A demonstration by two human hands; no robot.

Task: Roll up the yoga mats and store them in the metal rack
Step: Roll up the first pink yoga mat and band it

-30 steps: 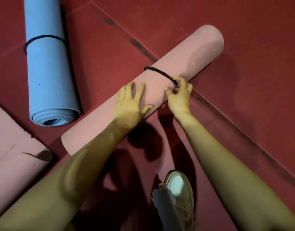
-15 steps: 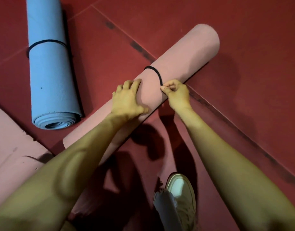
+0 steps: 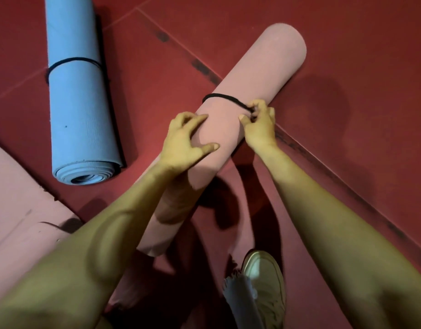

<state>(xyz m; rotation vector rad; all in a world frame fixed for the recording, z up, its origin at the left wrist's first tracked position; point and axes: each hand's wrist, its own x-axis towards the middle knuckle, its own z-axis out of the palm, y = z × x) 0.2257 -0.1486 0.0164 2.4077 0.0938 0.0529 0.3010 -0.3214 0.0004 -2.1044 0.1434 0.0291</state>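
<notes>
Shifted farther up, my right hand [image 3: 259,125] is pinching the black band [image 3: 222,98]; my left hand [image 3: 183,143] is gripping the pink mat [image 3: 264,67].

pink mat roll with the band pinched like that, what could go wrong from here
The black band is pulled taut where the right hand pinches it; a slip could let it snap off the pink mat roll. The left hand grips only mid-roll, so the near end may loosen. The band lies slanted and might creep.
</notes>
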